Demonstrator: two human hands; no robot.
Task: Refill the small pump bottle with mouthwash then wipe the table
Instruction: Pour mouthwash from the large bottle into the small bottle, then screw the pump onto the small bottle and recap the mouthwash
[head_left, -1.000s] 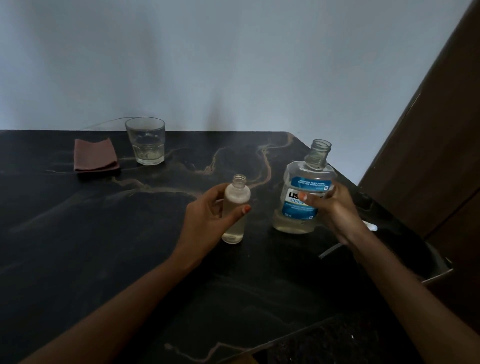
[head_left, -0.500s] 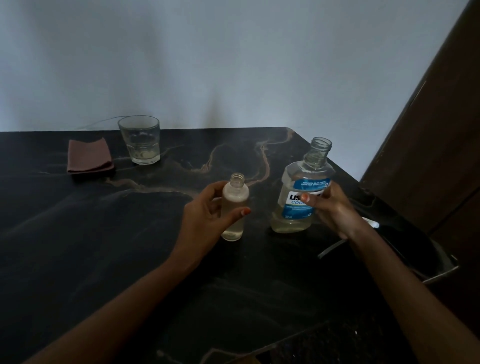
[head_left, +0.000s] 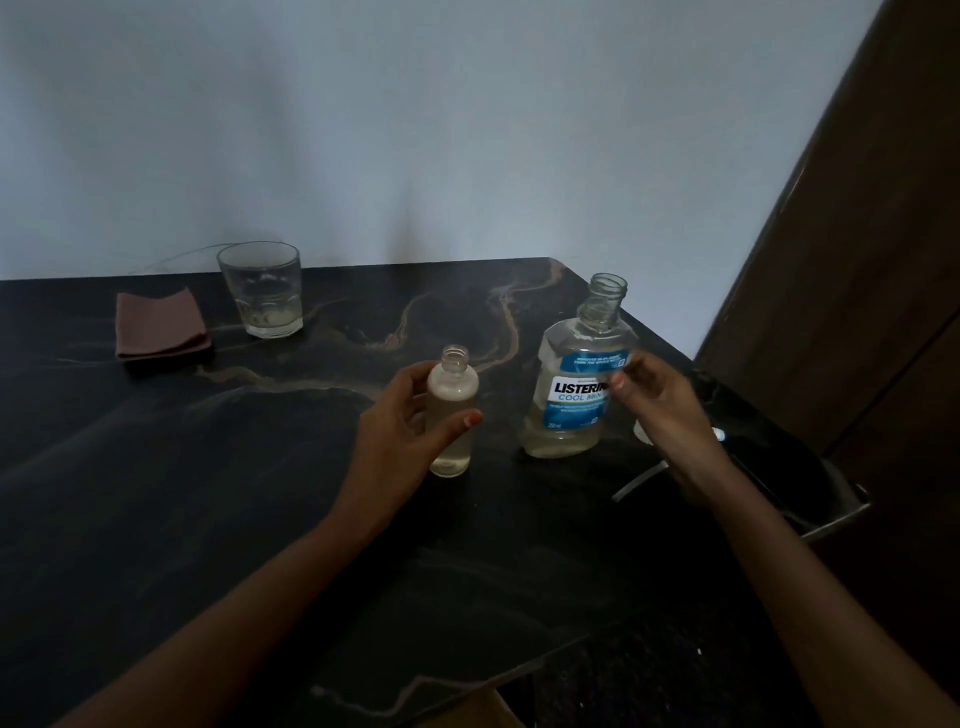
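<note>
Pump bottle (head_left: 453, 387) capless, frosted (part-filled) | left fingers (head_left: 457, 423) grip it | right fingers (head_left: 623, 382) at mouthwash bottle (head_left: 569, 400), grip unclear

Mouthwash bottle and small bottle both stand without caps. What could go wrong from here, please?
1. The small bottle, gripped by the left hand, has a much narrower neck than the mouthwash bottle. A pour could miss and wet the table.
2. The mouthwash bottle is uncapped and near the table's right edge. The right hand is at its side, but the grip is unclear. A slip could tip it over.
</note>
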